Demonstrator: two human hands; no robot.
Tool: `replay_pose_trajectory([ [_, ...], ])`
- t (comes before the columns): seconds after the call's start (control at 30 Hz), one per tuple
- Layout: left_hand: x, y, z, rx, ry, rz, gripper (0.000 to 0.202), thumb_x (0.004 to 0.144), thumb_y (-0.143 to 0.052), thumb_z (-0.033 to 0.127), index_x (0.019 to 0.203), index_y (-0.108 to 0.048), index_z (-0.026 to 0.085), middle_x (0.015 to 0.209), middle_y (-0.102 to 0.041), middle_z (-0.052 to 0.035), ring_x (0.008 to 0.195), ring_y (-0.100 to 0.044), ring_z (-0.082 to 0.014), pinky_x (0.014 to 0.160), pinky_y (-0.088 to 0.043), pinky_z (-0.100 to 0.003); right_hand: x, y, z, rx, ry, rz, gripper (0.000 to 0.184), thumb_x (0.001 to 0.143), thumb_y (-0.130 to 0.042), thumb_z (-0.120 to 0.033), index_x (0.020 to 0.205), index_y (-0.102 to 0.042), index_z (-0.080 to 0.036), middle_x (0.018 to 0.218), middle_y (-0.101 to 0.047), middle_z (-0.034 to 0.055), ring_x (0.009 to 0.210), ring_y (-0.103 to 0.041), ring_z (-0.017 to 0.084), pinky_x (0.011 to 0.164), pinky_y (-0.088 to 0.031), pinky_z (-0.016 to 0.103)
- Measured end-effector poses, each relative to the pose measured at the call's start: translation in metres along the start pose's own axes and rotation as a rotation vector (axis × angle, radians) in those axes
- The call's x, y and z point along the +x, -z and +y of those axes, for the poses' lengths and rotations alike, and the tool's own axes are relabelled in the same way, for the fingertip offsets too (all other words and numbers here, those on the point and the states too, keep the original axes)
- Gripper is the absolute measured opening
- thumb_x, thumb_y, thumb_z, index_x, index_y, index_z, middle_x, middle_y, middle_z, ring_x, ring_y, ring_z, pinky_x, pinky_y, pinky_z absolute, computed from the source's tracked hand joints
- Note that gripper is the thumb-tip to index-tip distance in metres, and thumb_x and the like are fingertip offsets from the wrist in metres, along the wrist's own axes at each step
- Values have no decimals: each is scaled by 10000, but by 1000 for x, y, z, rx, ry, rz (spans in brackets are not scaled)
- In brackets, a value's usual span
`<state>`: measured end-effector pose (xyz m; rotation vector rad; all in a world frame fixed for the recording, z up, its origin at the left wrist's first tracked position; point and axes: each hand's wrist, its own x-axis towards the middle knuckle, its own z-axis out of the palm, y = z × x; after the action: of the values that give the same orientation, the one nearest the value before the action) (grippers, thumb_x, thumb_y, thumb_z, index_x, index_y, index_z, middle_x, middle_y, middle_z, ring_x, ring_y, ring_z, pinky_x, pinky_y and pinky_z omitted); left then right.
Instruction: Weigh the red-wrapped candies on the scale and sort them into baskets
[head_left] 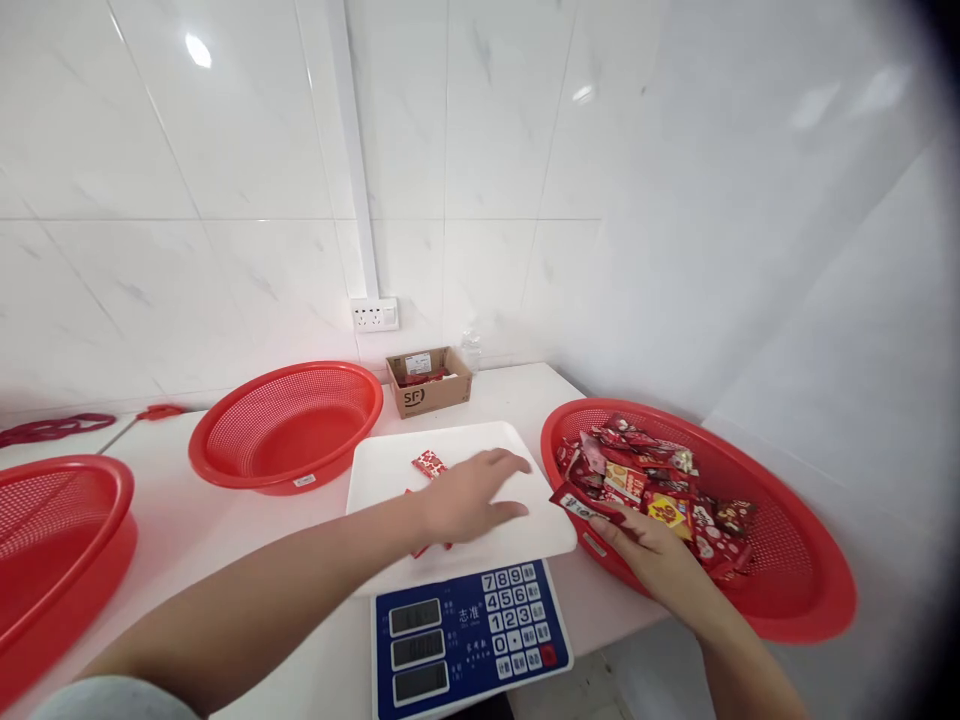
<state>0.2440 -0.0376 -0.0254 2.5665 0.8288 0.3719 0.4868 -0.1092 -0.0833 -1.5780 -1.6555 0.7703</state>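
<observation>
Over the white pan (525,540) of a digital scale (472,640), my left hand (472,492) reaches to the right, fingers apart and holding nothing. Small red packets (429,463) lie on the pan, partly covered by that hand and wrist. My right hand (645,540) is closed on a narrow red snack packet (581,505) with a pale label. It is at the left rim of a red plastic basket (814,590), which holds many mixed snack packets (667,510), mostly red.
An open cardboard box (431,396) with red packets inside stands by the wall, beside a clear plastic bottle (470,350). Two more red baskets, one behind (217,465) and one at the left edge (112,490), sit on the white table (292,610). Red string (60,428) lies far left.
</observation>
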Motion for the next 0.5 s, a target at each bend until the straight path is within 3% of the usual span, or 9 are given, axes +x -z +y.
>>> replay_pose_trajectory([
  [0.07, -20, 14, -18, 2, 94, -2, 571, 818, -493, 500, 1291, -389, 197, 1376, -407, -118, 1275, -362, -245, 1021, -344, -392, 0, 2, -1, 17, -12, 31, 444, 829, -458, -522, 1122, -633, -237, 1151, -646, 35, 1105, -554, 271, 990, -388, 424],
  [0.13, -40, 20, -32, 10, 227, -91, 775, 743, -505, 632, 1367, -307, 218, 1485, -234, -118, 1373, -149, -285, 1070, -259, -450, -1, 3, -1, 17, -15, 56, 429, 818, -479, -517, 1106, -646, -247, 1130, -657, 26, 1089, -566, 275, 980, -403, 414],
  [0.2, -56, 18, -38, 20, 325, -192, 910, 689, -474, 723, 1422, -194, 261, 1531, -50, -91, 1384, 44, -300, 1093, -155, -504, -1, 3, 0, 6, -18, 66, 411, 810, -493, -511, 1080, -660, -251, 1119, -663, 24, 1078, -573, 277, 969, -415, 407],
  [0.27, -63, 9, -38, 31, 375, -230, 953, 676, -417, 769, 1439, -109, 288, 1528, 68, -80, 1362, 143, -309, 1091, -83, -537, -2, 3, 1, 2, -21, 66, 399, 808, -498, -507, 1066, -668, -254, 1122, -662, 21, 1081, -572, 274, 966, -421, 397],
  [0.37, -56, -8, -34, 30, 423, -197, 943, 693, -324, 790, 1444, -67, 282, 1515, 124, -104, 1340, 183, -325, 1083, -56, -549, -2, 2, 1, 24, -31, 69, 409, 808, -495, -511, 1076, -663, -251, 1127, -659, 24, 1100, -560, 272, 974, -415, 394],
  [0.5, -31, -24, -33, 46, 396, -156, 861, 749, -187, 763, 1443, -121, 257, 1522, 11, -146, 1354, 127, -327, 1082, -65, -544, -4, 1, 0, 38, -47, 84, 426, 810, -492, -515, 1094, -652, -242, 1137, -654, 34, 1109, -554, 276, 987, -398, 414],
])
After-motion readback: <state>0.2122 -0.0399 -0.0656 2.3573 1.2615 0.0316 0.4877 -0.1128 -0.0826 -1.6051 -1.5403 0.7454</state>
